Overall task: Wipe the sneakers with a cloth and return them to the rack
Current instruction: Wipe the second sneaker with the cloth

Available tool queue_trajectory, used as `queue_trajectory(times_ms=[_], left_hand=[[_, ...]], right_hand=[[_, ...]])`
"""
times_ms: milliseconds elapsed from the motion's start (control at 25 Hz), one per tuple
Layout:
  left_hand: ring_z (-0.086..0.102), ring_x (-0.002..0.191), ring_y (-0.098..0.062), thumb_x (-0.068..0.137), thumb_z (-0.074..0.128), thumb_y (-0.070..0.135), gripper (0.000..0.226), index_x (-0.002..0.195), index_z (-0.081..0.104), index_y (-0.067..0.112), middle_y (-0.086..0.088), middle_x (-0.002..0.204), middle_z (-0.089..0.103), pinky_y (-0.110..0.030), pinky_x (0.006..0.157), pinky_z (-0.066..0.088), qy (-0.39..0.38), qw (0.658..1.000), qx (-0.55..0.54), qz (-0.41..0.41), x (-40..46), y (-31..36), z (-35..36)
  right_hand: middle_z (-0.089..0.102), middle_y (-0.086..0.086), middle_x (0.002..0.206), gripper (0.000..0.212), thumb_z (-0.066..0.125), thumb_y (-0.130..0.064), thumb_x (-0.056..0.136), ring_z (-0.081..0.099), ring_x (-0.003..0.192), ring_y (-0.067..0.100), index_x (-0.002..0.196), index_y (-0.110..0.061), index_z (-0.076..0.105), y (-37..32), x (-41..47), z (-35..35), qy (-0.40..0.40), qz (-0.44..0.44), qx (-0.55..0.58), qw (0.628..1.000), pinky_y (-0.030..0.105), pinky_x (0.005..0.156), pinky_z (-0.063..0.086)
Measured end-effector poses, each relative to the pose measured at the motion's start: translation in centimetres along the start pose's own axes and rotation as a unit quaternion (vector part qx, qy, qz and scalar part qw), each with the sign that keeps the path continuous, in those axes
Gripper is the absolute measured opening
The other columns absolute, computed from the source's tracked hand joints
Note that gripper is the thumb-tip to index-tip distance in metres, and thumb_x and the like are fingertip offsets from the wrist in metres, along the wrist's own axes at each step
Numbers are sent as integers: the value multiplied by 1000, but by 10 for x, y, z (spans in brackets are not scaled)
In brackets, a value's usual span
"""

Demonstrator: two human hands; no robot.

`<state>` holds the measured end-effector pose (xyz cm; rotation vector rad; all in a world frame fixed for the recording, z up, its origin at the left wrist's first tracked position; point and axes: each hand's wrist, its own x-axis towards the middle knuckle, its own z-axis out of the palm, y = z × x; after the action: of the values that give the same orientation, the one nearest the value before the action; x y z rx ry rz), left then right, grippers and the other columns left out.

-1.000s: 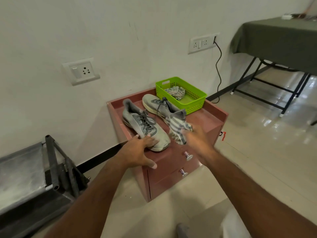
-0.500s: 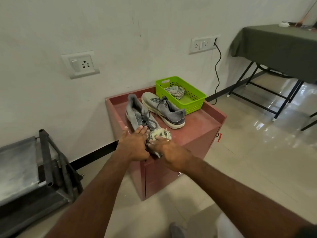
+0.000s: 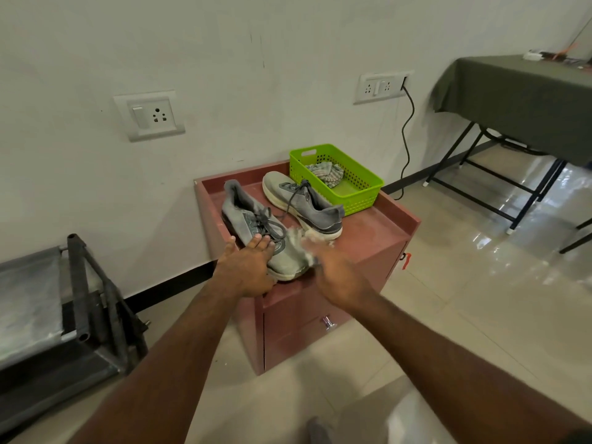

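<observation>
Wiping stage: the near sneaker is being cleaned on the cabinet, and nothing has gone to the rack yet, I judge.
Wall: pale, with a switch plate (image 3: 149,116) at 10 o'clock of the view and a socket plate (image 3: 382,88) at 1 o'clock.
Table: a green-covered table (image 3: 515,100) stands at 2 o'clock, well apart from the work.
Rack: a dark metal rack (image 3: 80,283) waits at 9 o'clock, on the floor beside the cabinet.
Cabinet: the red cabinet (image 3: 378,238) is in the centre and carries both shoes and the basket.
Basket: a green basket (image 3: 358,190) sits at 1 o'clock of the cabinet top, with a spare rag (image 3: 325,172) inside.
Far sneaker: the far sneaker (image 3: 307,205) lies just beside the basket, untouched.
Near sneaker: the near sneaker (image 3: 256,229) lies at 11 o'clock of the hands.
Left hand: the left hand (image 3: 248,267) presses flat on the laces, fingers straight, to keep the shoe from sliding.
Right hand: the right hand (image 3: 339,277) is blurred; it seems to hold the cloth, but the fingers are not clear.
Cloth: the cloth (image 3: 304,245) is at the toe's right side.
Change: half a second ago the cloth was bunched on top of the toe; now it has swept to 3 o'clock, so one stroke is finished and more strokes probably follow.
</observation>
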<state>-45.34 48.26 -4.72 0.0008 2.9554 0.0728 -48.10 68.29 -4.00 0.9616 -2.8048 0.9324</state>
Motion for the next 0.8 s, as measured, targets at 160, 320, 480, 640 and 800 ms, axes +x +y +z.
queue_trajectory(times_ms=[160,320,480,640,800], left_hand=[[-5,155,-10,97,46,45,77,161,7,23,6,169,-1,-58,123,-3,-12,1000,-5,3,3,-2,-1],[-4,155,-11,101,41,47,71,160,10,24,6,169,2,-57,122,-1,-7,1000,-17,8,2,-1,-1],[-4,155,-13,101,35,54,72,161,9,22,3,169,2,-56,123,0,-2,1000,-15,8,5,1,0],[-5,155,-15,102,34,56,74,161,9,19,2,169,2,-53,124,1,8,1000,-15,3,4,7,5],[-3,155,-14,101,36,55,73,160,11,21,3,169,2,-54,124,4,13,1000,-6,6,2,4,7]], right_hand=[[24,4,162,63,30,5,92,9,153,21,152,-14,36,-7,-20,18,-136,-140,-111,974,35,124,15],[48,5,149,60,44,5,89,43,138,23,141,-23,52,19,-25,-19,-82,14,-111,990,28,108,35],[58,11,140,58,47,7,88,53,129,29,141,-15,53,30,-21,-32,63,140,-81,985,21,102,36],[33,5,158,61,42,8,92,26,147,12,149,-14,41,15,-2,4,26,45,-13,999,3,110,4],[17,4,164,73,43,13,87,10,152,19,152,-20,35,6,-19,17,-108,-61,-74,990,35,123,18]])
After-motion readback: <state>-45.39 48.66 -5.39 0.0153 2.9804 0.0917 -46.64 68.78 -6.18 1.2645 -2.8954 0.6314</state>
